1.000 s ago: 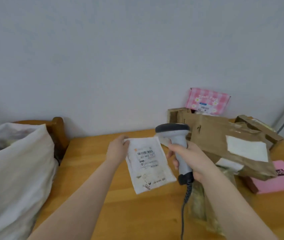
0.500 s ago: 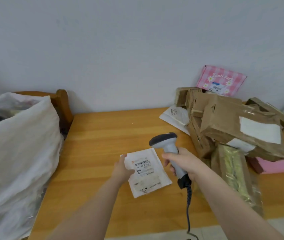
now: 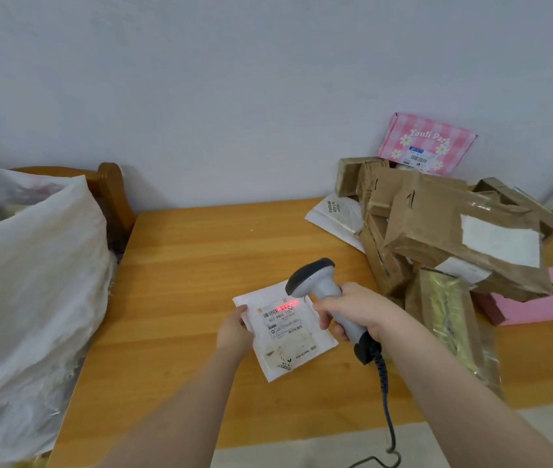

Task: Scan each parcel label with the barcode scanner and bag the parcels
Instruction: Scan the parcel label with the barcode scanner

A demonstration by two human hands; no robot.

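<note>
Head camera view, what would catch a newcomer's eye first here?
The red scan line glowing on the flat white parcel at the centre of the wooden table stands out first: the right hand grips a grey handheld barcode scanner over it, the left hand pinching its edge. A heap of brown paper-wrapped parcels with a pink checked box behind fills the right; a white woven sack stands at the left.

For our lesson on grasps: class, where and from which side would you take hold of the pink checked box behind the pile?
Probably by its upper edge, coming from above. The pink checked box leans against the wall; brown parcels hide its lower part, so only the top and upper sides are free to grip.
</note>
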